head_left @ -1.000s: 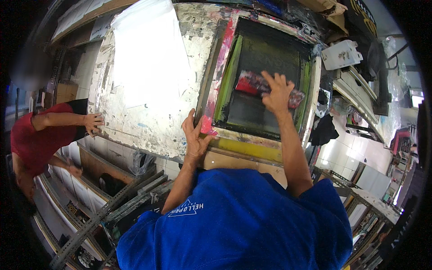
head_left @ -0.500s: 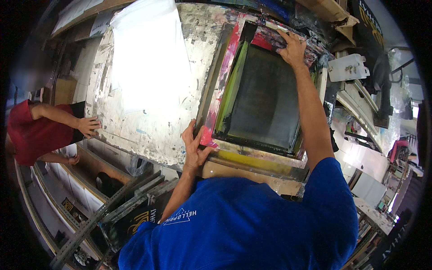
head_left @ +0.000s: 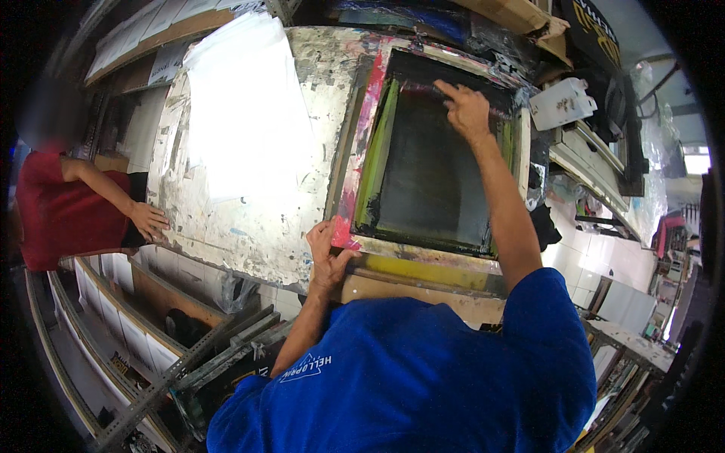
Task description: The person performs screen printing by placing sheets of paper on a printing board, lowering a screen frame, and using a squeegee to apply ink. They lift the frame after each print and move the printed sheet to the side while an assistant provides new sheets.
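Note:
A paint-stained screen printing frame lies in front of me, with dark mesh and black ink at its far end. My right hand is over the far part of the mesh, fingers closed around a squeegee that is smeared by motion; its index finger points along it to the left. At the near left corner of the frame, my left hand grips the pink-stained wood between thumb and fingers. What lies beneath the screen is hidden.
To the left, a stained table bears white sheets. A person in a red shirt stands at its left edge, one hand on it. A white plastic container is right of the frame. Shelving stands at lower left.
My right hand and the squeegee have come from the frame's far edge onto the mesh, toward me. Black now shows at the far end. My left hand stays at the corner.

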`<state>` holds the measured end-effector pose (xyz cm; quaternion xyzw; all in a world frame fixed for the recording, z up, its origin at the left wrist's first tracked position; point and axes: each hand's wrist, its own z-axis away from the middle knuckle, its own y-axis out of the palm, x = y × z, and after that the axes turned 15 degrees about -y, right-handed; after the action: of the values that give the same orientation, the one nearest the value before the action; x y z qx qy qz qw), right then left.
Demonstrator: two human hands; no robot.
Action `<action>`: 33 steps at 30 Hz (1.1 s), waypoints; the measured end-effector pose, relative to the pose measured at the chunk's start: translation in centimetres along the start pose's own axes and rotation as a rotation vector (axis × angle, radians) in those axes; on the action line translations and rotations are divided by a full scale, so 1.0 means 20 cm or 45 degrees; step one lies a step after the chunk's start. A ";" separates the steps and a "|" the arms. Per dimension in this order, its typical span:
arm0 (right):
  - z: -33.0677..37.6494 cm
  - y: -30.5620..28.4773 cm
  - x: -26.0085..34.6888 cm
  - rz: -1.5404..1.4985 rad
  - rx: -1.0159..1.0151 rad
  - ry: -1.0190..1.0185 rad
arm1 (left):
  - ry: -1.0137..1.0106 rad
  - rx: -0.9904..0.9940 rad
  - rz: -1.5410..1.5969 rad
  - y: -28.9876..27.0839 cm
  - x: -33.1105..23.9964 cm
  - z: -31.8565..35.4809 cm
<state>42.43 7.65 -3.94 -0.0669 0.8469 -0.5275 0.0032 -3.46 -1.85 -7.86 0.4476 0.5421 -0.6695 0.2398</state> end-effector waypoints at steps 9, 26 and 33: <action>0.44 -0.67 0.82 -0.246 0.208 0.155 | 0.118 -0.151 0.161 -0.05 -0.21 -0.03; -0.24 -1.59 0.65 0.012 -0.347 -0.232 | 0.058 -0.201 0.811 0.27 -0.78 -1.03; -0.49 -1.71 0.65 -0.084 -0.419 -0.218 | 0.014 -0.196 -0.401 0.80 -0.38 -1.58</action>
<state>32.57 -0.01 31.88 -0.1388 0.9158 -0.3739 0.0469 23.92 21.81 -9.88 0.3409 0.6566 -0.6529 0.1626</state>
